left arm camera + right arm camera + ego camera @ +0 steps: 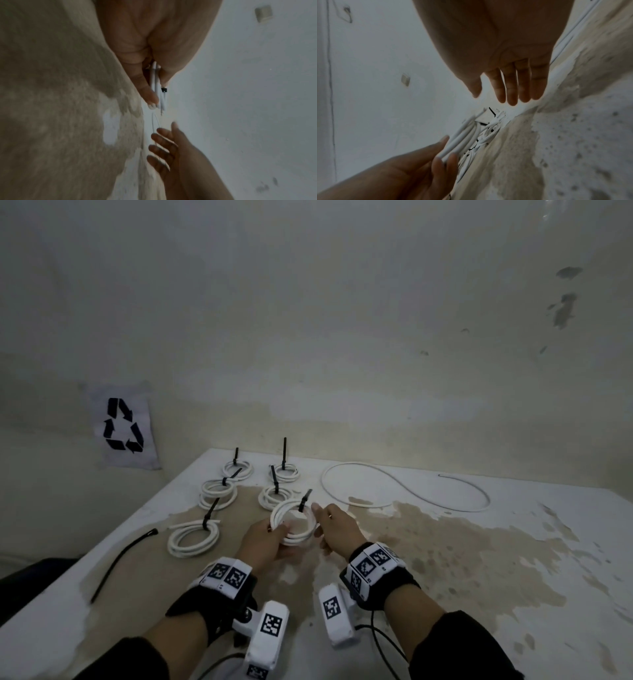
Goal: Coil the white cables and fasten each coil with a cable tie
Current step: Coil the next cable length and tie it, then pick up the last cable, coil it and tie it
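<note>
Pinching a tied white coil by its near-left edge above the stained table, the left hand holds it just right of five finished coils, while the right hand hovers beside it, fingers straight, holding nothing; a loose white cable lies far right.

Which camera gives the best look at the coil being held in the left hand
The head view: it shows the whole tied coil as a ring, left hand gripping its near side, black tie sticking up. The left wrist view shows only a few strands edge-on between the fingers; the right wrist view shows a blurred stretch of strands.
</note>
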{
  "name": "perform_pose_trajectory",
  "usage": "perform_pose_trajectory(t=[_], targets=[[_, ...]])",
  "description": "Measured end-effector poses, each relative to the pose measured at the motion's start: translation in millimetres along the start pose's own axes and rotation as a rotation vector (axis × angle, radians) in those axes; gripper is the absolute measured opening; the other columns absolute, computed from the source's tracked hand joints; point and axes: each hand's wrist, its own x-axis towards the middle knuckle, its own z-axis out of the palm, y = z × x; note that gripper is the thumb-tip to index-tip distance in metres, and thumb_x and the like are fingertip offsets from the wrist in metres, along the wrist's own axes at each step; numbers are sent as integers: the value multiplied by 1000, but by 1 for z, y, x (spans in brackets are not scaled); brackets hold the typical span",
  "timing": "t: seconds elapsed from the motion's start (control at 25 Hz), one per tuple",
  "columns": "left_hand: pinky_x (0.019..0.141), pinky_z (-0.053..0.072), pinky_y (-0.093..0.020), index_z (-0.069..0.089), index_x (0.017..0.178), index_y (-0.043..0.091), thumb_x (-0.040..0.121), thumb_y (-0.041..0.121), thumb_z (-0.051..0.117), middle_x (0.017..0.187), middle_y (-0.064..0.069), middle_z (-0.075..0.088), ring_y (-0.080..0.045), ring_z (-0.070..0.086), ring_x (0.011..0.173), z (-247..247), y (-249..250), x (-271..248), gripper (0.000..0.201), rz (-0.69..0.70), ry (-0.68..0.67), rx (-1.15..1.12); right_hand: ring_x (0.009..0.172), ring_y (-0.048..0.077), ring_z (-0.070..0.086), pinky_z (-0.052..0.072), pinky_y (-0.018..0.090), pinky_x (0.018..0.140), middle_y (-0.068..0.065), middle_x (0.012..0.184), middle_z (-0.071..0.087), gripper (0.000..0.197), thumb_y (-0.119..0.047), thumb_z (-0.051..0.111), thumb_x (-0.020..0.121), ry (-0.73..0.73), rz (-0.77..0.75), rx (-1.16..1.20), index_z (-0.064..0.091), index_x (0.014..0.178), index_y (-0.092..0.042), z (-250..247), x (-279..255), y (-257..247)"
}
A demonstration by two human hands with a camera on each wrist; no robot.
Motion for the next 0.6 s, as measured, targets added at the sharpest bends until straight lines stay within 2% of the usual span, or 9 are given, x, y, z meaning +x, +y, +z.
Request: perform_pose_trajectory(t=[0.04,0.16,0.24,0.32,0.4,0.44,0.52,0.6], targets=[[61,61,-35,64,101,-6,95,12,54,100,-25,68,-31,68,76,-12,-1,7,22,-10,30,20,56,18,49,39,27,53,2,67,55,38,-45,41,97,6,4,-78,45,80,-11,1,1,1],[76,59,-46,61,89,-7,96,15,54,97,-29,67,-34,68,78,-37,-5,19,24,-33,80,56,51,18,35,26,27,49,1,54,35,45,-31,45,97,-52,38,-328,31,57,-16,-2,4,7],[72,60,-41,54,92,-3,96,10,52,89,-22,65,-30,66,76,-44,-9,21,14,-35,131,68,59,25,40,28,30,53,8,55,37,45,-25,46,95,-83,72,-387,33,54,-11,-4,6,12],[61,57,-34,53,85,0,96,9,52,76,-15,59,-27,61,67,-43,-9,18,14,-92,152,116,69,32,48,30,29,59,22,68,47,39,-22,46,94,-88,99,-385,46,63,1,-7,6,11],[57,46,-33,53,70,3,92,21,59,69,-16,56,-29,56,64,-45,-9,20,28,-107,171,453,76,36,51,31,28,60,30,80,50,34,-22,47,94,-95,106,-405,51,72,3,-7,5,10],[60,41,-31,55,71,3,89,25,61,73,-16,57,-30,57,69,-46,-6,18,29,-97,176,619,77,34,53,32,27,62,31,85,53,31,-23,47,94,-102,111,-411,53,74,0,-7,4,11],[65,38,-30,58,88,0,85,27,64,86,-17,58,-33,62,87,-47,-1,14,28,-93,173,774,79,28,54,37,26,70,25,101,64,28,-23,47,94,-92,149,-378,66,91,-2,-10,0,9],[71,41,-31,53,111,-2,82,30,68,109,-21,59,-36,60,103,-50,0,14,46,-109,198,794,86,25,57,42,27,80,17,111,63,32,-21,45,96,-104,166,-381,64,114,-2,-13,0,9]])
